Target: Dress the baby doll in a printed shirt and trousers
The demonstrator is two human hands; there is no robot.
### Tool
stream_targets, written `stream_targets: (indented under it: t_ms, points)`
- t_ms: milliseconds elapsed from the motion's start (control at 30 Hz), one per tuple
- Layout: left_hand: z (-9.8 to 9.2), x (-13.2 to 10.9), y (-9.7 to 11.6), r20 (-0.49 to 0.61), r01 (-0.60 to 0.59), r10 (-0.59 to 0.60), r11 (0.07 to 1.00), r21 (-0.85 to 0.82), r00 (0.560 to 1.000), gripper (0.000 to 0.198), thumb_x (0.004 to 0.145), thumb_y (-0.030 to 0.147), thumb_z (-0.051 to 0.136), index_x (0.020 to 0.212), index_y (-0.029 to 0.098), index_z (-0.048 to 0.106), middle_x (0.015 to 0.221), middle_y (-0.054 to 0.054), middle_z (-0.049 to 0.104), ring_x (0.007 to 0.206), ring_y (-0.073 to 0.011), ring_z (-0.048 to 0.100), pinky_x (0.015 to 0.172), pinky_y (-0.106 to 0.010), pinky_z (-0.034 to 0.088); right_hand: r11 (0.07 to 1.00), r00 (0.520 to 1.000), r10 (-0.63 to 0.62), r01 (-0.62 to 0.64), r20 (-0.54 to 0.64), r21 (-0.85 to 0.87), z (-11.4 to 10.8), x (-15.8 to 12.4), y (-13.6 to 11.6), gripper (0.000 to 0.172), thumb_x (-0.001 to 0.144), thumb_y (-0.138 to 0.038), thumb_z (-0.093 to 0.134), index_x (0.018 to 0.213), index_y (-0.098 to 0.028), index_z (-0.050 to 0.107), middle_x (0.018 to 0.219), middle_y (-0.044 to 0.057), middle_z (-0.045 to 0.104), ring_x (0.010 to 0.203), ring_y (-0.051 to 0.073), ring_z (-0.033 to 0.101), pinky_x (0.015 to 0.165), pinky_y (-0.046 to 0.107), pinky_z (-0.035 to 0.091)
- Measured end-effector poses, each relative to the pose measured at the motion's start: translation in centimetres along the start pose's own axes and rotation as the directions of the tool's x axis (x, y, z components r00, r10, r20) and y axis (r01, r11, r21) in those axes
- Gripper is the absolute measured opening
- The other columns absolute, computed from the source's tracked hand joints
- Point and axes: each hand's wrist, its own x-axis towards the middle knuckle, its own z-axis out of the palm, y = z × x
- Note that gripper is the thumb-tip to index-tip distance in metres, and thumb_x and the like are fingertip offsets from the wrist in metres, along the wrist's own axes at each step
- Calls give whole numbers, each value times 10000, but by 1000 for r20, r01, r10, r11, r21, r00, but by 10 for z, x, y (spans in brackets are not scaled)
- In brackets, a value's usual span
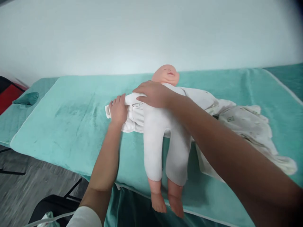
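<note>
A baby doll in a white long garment lies on its back, head at the wall side and bare feet toward me. Under its torso a white baby garment is spread, with one sleeve out to the left. My left hand is closed around the end of that sleeve, at the doll's outstretched arm; the doll's hand is hidden there. Across the doll's chest reaches my right hand, its thumb and fingers around the upper part of the same arm.
A teal padded cover lies over the table against a white wall. Crumpled printed baby cloth sits on the right. A small teal cloth and a red and black item are at far left. A black chair stands below.
</note>
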Motion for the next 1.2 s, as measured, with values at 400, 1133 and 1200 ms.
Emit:
stream_targets:
  t_ms: [400,1133,1200]
  points:
    - [5,2,5,-77,66,-67,998,-11,995,661,946,216,441,1606,180,444,1549,-177,572,1477,-377,487,1320,-621,257,890,768,442,-441,-464,117,61,-149,90,662,888,-171,473,1542,-219,559,1595,105,517,1465,345,460,1248,584,341]
    - [-21,27,249,392,-499,444,865,46,806,389,962,171,591,1327,93,700,1402,-219,643,1345,-411,573,1183,-601,385,816,604,565,-509,-563,273,50,-131,114,557,843,-85,387,1329,-201,633,1345,116,685,1248,276,653,1096,447,515]
    - [-11,29,256,372,-448,403,893,40,836,378,974,167,591,1325,75,696,1379,-231,652,1352,-415,565,1179,-600,378,823,601,558,-486,-573,293,53,-132,119,539,839,-105,402,1318,-203,627,1318,115,698,1230,277,666,1082,455,528]
